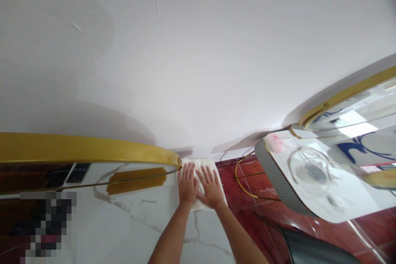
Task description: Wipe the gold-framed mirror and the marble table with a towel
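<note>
A white folded cloth (202,205) lies flat at the end of a white marble-patterned tabletop (139,222), close to the wall. My left hand (187,183) rests palm down on it, fingers stretched toward the wall. Beside it my right hand (210,187) also presses flat on the cloth, its fingers slightly spread. The two thumbs nearly meet at the middle of the cloth. Just left of my left hand is the end of a gold-framed mirror (123,151) standing on the tabletop.
At right, a second white table (349,202) carries a coiled cable (309,165) and a pink-and-white packet (278,142), with another gold-framed mirror (355,90) behind. A black chair (315,247) stands on the red tiled floor (247,210). A white wall (198,57) rises ahead.
</note>
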Demonstrator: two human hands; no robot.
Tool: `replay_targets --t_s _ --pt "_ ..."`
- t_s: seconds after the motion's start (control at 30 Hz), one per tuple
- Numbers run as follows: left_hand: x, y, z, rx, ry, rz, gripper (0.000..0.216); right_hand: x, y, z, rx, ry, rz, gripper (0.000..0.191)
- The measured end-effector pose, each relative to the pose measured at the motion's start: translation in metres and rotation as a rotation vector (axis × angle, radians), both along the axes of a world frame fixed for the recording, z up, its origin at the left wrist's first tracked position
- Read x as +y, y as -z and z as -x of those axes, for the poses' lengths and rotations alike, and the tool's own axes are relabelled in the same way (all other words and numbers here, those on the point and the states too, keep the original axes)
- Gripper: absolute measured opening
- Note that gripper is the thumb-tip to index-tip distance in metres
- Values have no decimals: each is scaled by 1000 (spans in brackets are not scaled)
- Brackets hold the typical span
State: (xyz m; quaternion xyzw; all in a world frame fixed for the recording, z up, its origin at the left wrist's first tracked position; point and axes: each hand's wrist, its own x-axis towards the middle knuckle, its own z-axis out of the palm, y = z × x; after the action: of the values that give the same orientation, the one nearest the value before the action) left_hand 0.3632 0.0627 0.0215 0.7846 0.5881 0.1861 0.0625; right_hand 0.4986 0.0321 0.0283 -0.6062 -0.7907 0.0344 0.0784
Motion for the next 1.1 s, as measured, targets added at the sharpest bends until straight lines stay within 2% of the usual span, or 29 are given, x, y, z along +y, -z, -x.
replay_targets --t_s 0.23,0.43,0.7,0.9,1.1 --pt "-37 -3 -3 -46 3 5 57 -37 -3 -3 -22 -13 -9 78" --pt "-79 -5 0 -62 4 24 60 -79 -5 -1 -21 -28 -7 76" --pt "-137 -5 16 -68 36 55 62 -139 1 15 -43 -20 -21 75" --pt "-155 -8 56 -56 115 62 65 -164 2 51 -59 32 -30 73" --pt "-163 -8 128 -7 91 62 64 -166 2 119 -23 -24 -34 75"
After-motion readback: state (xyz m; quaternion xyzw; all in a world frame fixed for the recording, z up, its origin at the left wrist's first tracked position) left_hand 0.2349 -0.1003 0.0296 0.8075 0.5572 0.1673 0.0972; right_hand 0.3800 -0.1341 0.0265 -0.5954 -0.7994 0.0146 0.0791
